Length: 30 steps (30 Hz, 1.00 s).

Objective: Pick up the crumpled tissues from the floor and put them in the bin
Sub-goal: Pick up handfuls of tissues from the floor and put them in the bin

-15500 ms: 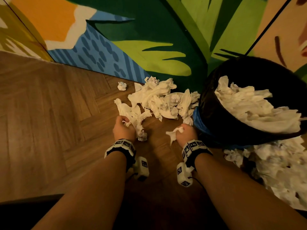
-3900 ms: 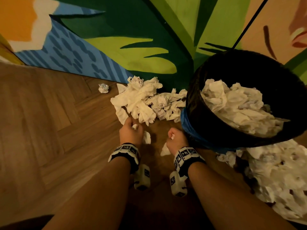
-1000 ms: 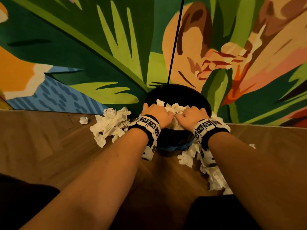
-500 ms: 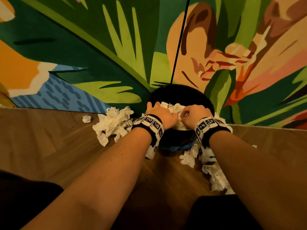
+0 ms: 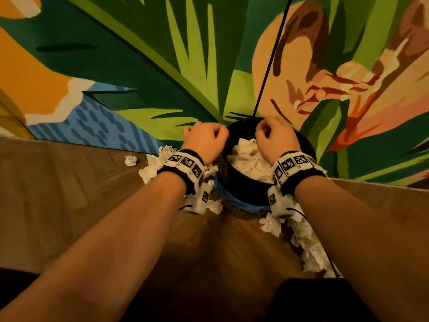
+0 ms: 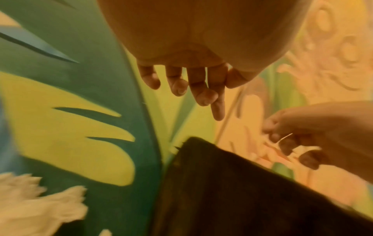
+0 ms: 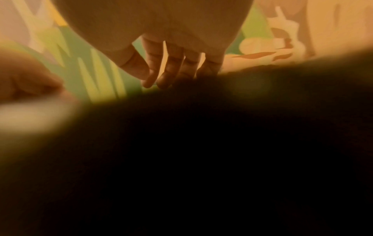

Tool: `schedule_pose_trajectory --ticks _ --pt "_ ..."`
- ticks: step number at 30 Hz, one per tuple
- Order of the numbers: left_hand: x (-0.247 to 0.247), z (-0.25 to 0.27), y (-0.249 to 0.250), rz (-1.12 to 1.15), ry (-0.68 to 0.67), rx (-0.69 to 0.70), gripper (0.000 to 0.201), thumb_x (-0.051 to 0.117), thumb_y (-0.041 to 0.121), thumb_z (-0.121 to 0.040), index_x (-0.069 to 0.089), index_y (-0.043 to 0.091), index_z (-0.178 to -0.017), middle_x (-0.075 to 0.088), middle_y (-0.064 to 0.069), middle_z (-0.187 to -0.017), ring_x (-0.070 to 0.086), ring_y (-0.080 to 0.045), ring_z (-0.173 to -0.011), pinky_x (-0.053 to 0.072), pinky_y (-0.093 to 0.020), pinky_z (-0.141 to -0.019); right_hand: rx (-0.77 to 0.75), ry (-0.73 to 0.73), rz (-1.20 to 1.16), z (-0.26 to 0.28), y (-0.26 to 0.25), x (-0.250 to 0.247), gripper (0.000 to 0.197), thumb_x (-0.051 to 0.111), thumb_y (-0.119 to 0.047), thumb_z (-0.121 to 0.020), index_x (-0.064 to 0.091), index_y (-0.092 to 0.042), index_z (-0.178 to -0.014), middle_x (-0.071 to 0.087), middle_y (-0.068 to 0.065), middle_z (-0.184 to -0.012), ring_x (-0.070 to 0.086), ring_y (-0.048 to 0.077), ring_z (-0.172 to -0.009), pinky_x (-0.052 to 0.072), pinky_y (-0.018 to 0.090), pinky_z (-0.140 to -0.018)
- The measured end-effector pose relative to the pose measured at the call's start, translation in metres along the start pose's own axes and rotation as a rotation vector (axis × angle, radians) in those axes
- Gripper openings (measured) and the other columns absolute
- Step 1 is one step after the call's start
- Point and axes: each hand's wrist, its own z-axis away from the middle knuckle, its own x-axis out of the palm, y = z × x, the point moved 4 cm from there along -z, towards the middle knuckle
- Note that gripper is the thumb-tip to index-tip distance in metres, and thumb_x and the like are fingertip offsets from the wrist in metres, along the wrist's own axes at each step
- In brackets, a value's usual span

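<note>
The black-lined bin point(image 5: 241, 190) stands against the painted wall, filled with crumpled white tissues point(image 5: 249, 159). My left hand point(image 5: 209, 138) hovers over the bin's left rim. In the left wrist view its fingers point(image 6: 201, 94) hang loosely curled and hold nothing. Over the right rim hovers my right hand point(image 5: 272, 137); in the right wrist view its fingers point(image 7: 169, 75) also hang loosely and are empty. Loose tissues point(image 5: 152, 170) lie on the floor left of the bin, and another heap point(image 5: 308, 254) lies to its right.
A single small tissue ball point(image 5: 130, 160) sits apart on the wooden floor point(image 5: 69, 194) near the wall. The mural wall point(image 5: 139, 66) rises right behind the bin. A blue band point(image 5: 234, 201) circles the bin under the liner.
Both hands have lifted off the tissues in the bin and moved apart, up toward the far rim. The head camera has come closer.
</note>
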Motion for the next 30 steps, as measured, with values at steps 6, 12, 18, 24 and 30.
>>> schedule_pose_trajectory --ticks 6,12,18,24,30 --pt "-0.022 0.013 -0.075 0.143 0.042 -0.181 0.039 0.041 0.030 -0.096 0.074 0.013 -0.083 0.062 -0.009 -0.061 0.049 -0.018 -0.052 0.038 -0.032 -0.051 -0.201 -0.099 -0.056 0.003 -0.062 0.039 0.010 0.054 -0.022 -0.083 0.062 -0.021 -0.089 0.055 -0.001 -0.096 0.053 0.023 -0.096 0.047 0.040 -0.086" --pt "-0.005 0.045 -0.129 0.038 -0.085 -0.378 0.042 0.041 0.029 -0.098 0.072 0.004 -0.087 0.053 -0.011 -0.055 0.050 -0.025 -0.054 0.038 -0.032 -0.054 -0.458 -0.253 0.192 0.013 -0.113 0.071 0.015 0.051 -0.026 -0.087 0.064 -0.024 -0.095 0.057 0.000 -0.101 0.052 0.024 -0.102 0.044 0.039 -0.087" --pt "0.026 0.069 -0.150 0.099 -0.220 -0.493 0.043 0.040 0.034 -0.098 0.072 0.005 -0.089 0.069 -0.017 -0.080 0.063 -0.034 -0.075 0.051 -0.038 -0.068 -0.582 -0.337 0.250 0.026 -0.159 0.069 0.020 0.048 -0.031 -0.089 0.065 -0.028 -0.098 0.060 -0.005 -0.101 0.053 0.019 -0.102 0.042 0.037 -0.090" --pt "0.038 0.077 -0.160 0.054 -0.229 -0.534 0.025 0.048 0.027 -0.097 0.067 0.013 -0.091 0.065 -0.008 -0.088 0.060 -0.022 -0.077 0.049 -0.030 -0.067 -0.600 -0.367 -0.218 0.046 -0.199 0.072 0.009 0.054 -0.024 -0.082 0.061 -0.030 -0.081 0.060 -0.013 -0.082 0.057 0.009 -0.080 0.050 0.031 -0.072" --pt "0.050 0.106 -0.192 -0.103 -0.442 -0.577 0.033 0.053 0.021 -0.094 0.060 0.009 -0.124 0.063 -0.015 -0.123 0.059 -0.032 -0.114 0.045 -0.030 -0.088 -0.153 -0.688 -0.210 0.082 -0.120 0.173 0.012 0.056 -0.017 -0.090 0.064 -0.025 -0.093 0.063 -0.003 -0.100 0.059 0.014 -0.088 0.052 0.036 -0.084"
